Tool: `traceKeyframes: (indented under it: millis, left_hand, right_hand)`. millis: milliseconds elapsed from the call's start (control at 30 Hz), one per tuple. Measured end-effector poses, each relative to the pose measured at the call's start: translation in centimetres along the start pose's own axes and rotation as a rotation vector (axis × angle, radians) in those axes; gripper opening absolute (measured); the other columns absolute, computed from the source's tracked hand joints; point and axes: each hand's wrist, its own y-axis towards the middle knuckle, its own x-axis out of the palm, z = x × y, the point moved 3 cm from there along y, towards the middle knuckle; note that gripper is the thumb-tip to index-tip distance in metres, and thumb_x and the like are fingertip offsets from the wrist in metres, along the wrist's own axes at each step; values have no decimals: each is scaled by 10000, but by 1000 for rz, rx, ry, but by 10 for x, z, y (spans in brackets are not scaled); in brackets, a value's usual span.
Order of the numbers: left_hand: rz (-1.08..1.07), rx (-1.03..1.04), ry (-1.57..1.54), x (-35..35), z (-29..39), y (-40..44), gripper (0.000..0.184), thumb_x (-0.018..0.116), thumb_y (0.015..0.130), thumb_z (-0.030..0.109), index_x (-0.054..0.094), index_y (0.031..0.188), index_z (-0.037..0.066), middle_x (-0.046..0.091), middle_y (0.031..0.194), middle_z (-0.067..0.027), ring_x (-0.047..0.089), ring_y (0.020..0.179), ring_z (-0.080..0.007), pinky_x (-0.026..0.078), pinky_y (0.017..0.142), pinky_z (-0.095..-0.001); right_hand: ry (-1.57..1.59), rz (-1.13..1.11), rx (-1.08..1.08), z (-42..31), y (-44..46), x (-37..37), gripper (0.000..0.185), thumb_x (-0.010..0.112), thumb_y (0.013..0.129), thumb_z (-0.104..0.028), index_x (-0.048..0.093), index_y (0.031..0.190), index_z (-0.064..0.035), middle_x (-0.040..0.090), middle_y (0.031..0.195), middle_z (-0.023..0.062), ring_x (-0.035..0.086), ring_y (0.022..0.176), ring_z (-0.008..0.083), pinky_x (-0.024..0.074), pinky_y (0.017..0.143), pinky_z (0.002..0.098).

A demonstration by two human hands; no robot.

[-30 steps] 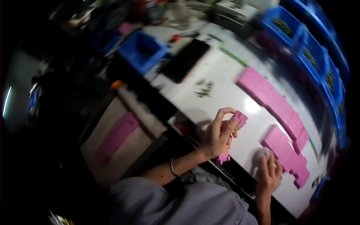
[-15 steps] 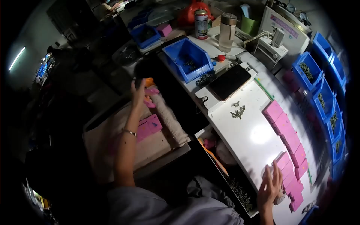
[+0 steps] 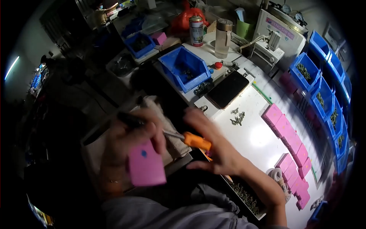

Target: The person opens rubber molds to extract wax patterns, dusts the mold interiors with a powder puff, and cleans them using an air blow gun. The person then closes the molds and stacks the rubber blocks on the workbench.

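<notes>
My left hand (image 3: 133, 139), blurred, is closed around a tool with a dark handle (image 3: 130, 120) and a thin metal shaft (image 3: 173, 134). At the shaft's far side is a bright orange piece (image 3: 197, 141). Below the same fingers hangs a pink mould block (image 3: 146, 166) with a blue mark on its face. My right hand (image 3: 217, 149), smeared by motion, has its fingers and thumb apart around the orange piece; whether it touches it, I cannot tell. Under the hands, a light cloth-covered surface (image 3: 177, 147) is partly hidden.
Pink blocks (image 3: 286, 129) form rows on the white worktop (image 3: 251, 147). Small greenish pieces (image 3: 238, 119) lie near a phone (image 3: 228, 89). Behind stand a blue bin (image 3: 187, 70), a spray can (image 3: 196, 30) and a bottle (image 3: 223, 40). An open drawer (image 3: 244, 196) holds many greenish pieces.
My left hand has come nearer, bringing the tool and a pink block. My right hand has left the pink blocks on the worktop and swung left to the orange piece.
</notes>
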Motion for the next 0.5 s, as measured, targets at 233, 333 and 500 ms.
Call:
traceKeyframes:
  millis: [233,333,500]
  left_hand:
    - [304,-111,-319,-9,-71,4,394,461,927,393,532,1028,19,601,741,-87,577,647,-140,484,635,-240]
    - [363,-127,-774,-10,-119,13,505,388,916,514,503,1077,49,623,802,-99,602,631,-206,517,599,-289]
    - [222,-227,-362,19,-114,-1,554,297,935,523,506,1013,15,617,763,-124,555,532,-153,516,520,-306]
  right_hand:
    - [619,-20,425,20,4,26,360,710,788,-170,483,1037,-45,555,835,26,531,785,93,435,710,238]
    - [365,158,283,7,13,21,408,742,736,-146,472,1020,-35,558,840,97,566,772,220,451,734,294]
    - [361,337,468,42,23,10,310,714,753,-179,489,910,-34,552,721,130,555,690,242,439,665,332]
